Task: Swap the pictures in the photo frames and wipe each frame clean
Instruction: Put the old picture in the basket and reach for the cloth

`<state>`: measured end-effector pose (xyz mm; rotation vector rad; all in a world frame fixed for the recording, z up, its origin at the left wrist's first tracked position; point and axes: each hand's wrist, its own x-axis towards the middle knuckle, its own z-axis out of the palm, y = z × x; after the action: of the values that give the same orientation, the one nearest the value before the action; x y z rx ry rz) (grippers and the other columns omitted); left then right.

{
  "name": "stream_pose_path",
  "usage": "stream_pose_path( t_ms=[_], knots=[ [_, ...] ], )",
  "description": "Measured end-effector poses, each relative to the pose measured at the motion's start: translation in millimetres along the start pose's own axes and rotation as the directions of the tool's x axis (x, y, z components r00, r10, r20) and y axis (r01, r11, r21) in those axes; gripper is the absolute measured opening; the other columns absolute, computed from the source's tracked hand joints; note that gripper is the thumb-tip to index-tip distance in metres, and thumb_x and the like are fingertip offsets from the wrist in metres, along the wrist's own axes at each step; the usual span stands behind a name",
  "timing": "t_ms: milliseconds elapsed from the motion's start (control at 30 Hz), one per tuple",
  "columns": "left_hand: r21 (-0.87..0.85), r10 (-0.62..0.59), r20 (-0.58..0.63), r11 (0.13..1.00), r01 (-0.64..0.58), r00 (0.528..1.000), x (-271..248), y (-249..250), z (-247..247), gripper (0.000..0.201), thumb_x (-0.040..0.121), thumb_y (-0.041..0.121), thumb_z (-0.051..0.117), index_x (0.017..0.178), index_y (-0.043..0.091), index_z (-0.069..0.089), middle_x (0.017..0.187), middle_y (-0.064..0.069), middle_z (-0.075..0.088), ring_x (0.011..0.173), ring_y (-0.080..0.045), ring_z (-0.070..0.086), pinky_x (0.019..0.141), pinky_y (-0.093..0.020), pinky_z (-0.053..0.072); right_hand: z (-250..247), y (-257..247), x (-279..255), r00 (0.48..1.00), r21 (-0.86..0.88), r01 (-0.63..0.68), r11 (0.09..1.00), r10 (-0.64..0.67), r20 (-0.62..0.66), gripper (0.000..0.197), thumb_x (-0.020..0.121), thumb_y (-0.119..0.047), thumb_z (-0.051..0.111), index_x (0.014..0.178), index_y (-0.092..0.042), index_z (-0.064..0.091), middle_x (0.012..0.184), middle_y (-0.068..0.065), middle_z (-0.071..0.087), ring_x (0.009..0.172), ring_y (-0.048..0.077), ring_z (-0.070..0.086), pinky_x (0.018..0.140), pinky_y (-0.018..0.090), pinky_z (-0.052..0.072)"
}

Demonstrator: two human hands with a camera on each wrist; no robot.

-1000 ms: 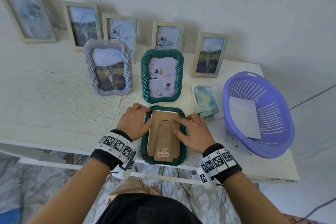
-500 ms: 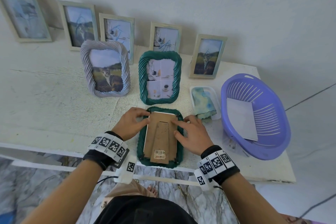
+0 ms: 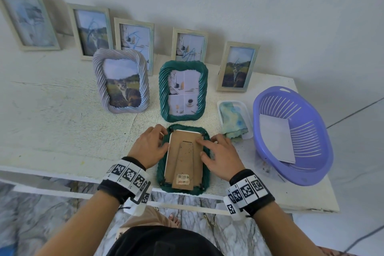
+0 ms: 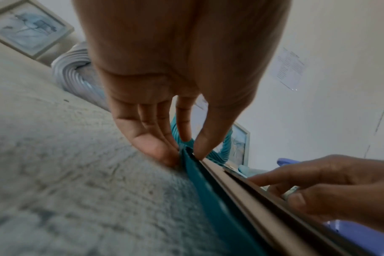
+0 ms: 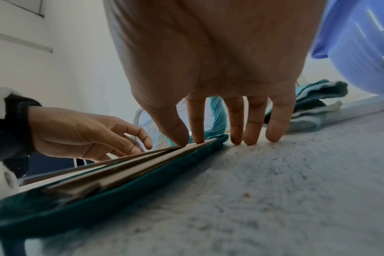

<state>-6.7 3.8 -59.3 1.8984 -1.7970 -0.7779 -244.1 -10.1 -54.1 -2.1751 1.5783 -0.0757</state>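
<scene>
A green rope-pattern frame (image 3: 161, 174) lies face down at the table's front edge, with its brown backing board (image 3: 185, 160) and stand facing up. My left hand (image 3: 165, 139) pinches the frame's far-left corner between thumb and fingers, which shows close up in the left wrist view at the left hand (image 4: 184, 154) on the frame (image 4: 213, 199). My right hand (image 3: 200, 147) is at the far-right corner. In the right wrist view the right hand (image 5: 191, 140) presses thumb and index tip on the backing board (image 5: 143, 166), and its other fingers touch the table.
A second green frame (image 3: 182, 91) and a grey twisted frame (image 3: 121, 81) stand just behind. Several pale wooden frames lean on the wall. A cloth (image 3: 233, 118) lies in a clear tray at the right, beside a purple basket (image 3: 307, 174) holding a white sheet (image 3: 276, 141).
Both hands stay at the face-down frame's far corners with only small finger shifts. Nothing has been picked up or let go.
</scene>
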Motion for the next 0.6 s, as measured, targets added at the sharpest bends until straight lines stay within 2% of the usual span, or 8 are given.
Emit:
stream_pose_path(
  t_ms=[133, 200, 267, 333, 433, 500, 567, 600],
  knots=[
    [-0.101, -0.088, 0.045, 0.991, 0.093, 0.995, -10, -2, 0, 0.026, 0.084, 0.009, 0.065, 0.101, 0.02, 0.049, 0.08, 0.001, 0.062, 0.075, -0.022, 0.062, 0.076, -0.043, 0.054, 4, -13, -13, 0.999, -0.099, -0.013, 0.995, 0.009, -0.037, 0.049, 0.092, -0.04, 0.047, 0.141, -0.033, 0.043, 0.132, 0.009, 0.037, 0.121, 0.031, 0.034, 0.098, 0.042, 0.039],
    [-0.166, -0.116, 0.07, 0.978, 0.127, 0.991, -13, -1, -4, 0.028, 0.083, 0.006, 0.064, 0.103, 0.019, 0.05, 0.079, 0.001, 0.062, 0.073, -0.021, 0.063, 0.074, -0.044, 0.056, 7, -23, -20, 0.996, -0.086, 0.015, 0.996, -0.023, -0.09, 0.047, 0.091, -0.04, 0.045, 0.137, -0.029, 0.047, 0.137, 0.009, 0.037, 0.122, 0.031, 0.034, 0.097, 0.043, 0.041],
    [-0.232, -0.131, 0.085, 0.961, 0.148, 0.988, -17, 4, -11, 0.029, 0.084, 0.008, 0.064, 0.106, 0.021, 0.051, 0.085, -0.001, 0.064, 0.071, -0.018, 0.065, 0.072, -0.041, 0.058, 9, -34, -26, 0.99, 0.0, 0.071, 0.997, -0.071, -0.12, 0.047, 0.09, -0.044, 0.041, 0.133, -0.026, 0.052, 0.131, 0.005, 0.043, 0.115, 0.026, 0.04, 0.093, 0.04, 0.044],
    [-0.301, -0.133, 0.064, 0.942, 0.146, 0.989, -21, 14, -21, 0.031, 0.084, 0.011, 0.067, 0.107, 0.023, 0.051, 0.089, -0.002, 0.067, 0.07, -0.017, 0.066, 0.068, -0.036, 0.059, 6, -46, -31, 0.989, 0.181, 0.114, 0.977, -0.094, -0.118, 0.048, 0.092, -0.046, 0.041, 0.134, -0.026, 0.052, 0.125, 0.0, 0.049, 0.11, 0.019, 0.044, 0.092, 0.032, 0.043],
    [-0.464, -0.108, -0.012, 0.881, 0.09, 0.994, -30, 35, -39, 0.03, 0.085, 0.017, 0.071, 0.108, 0.025, 0.054, 0.09, -0.001, 0.07, 0.073, -0.015, 0.069, 0.067, -0.032, 0.059, -7, -57, -38, 0.989, 0.459, 0.14, 0.878, -0.1, -0.111, 0.05, 0.094, -0.053, 0.048, 0.139, -0.033, 0.044, 0.122, -0.008, 0.053, 0.111, 0.007, 0.051, 0.092, 0.024, 0.044],
    [-0.644, -0.078, -0.031, 0.764, 0.04, 0.996, -38, 56, -48, 0.024, 0.09, 0.019, 0.068, 0.11, 0.021, 0.057, 0.093, -0.005, 0.072, 0.079, -0.019, 0.071, 0.07, -0.033, 0.059, -17, -63, -42, 0.995, 0.651, 0.093, 0.753, -0.052, -0.083, 0.049, 0.092, -0.056, 0.05, 0.137, -0.04, 0.042, 0.119, -0.015, 0.057, 0.111, 0.0, 0.055, 0.092, 0.021, 0.046],
    [-0.784, -0.01, 0.004, 0.621, 0.009, 1.0, -44, 73, -51, 0.022, 0.094, 0.014, 0.058, 0.116, 0.011, 0.057, 0.1, -0.011, 0.073, 0.086, -0.024, 0.072, 0.076, -0.034, 0.059, -25, -64, -46, 0.998, 0.789, 0.058, 0.612, -0.016, -0.062, 0.047, 0.09, -0.056, 0.054, 0.134, -0.041, 0.045, 0.115, -0.017, 0.063, 0.109, 0.002, 0.06, 0.091, 0.026, 0.051],
    [-0.824, 0.028, 0.033, 0.566, 0.011, 0.999, -45, 76, -48, 0.024, 0.096, 0.011, 0.054, 0.119, 0.007, 0.057, 0.105, -0.013, 0.072, 0.089, -0.027, 0.072, 0.08, -0.034, 0.059, -27, -63, -48, 0.998, 0.82, 0.048, 0.57, -0.002, -0.058, 0.046, 0.09, -0.054, 0.055, 0.133, -0.039, 0.047, 0.114, -0.015, 0.065, 0.108, 0.004, 0.062, 0.088, 0.03, 0.054]
  ],
)
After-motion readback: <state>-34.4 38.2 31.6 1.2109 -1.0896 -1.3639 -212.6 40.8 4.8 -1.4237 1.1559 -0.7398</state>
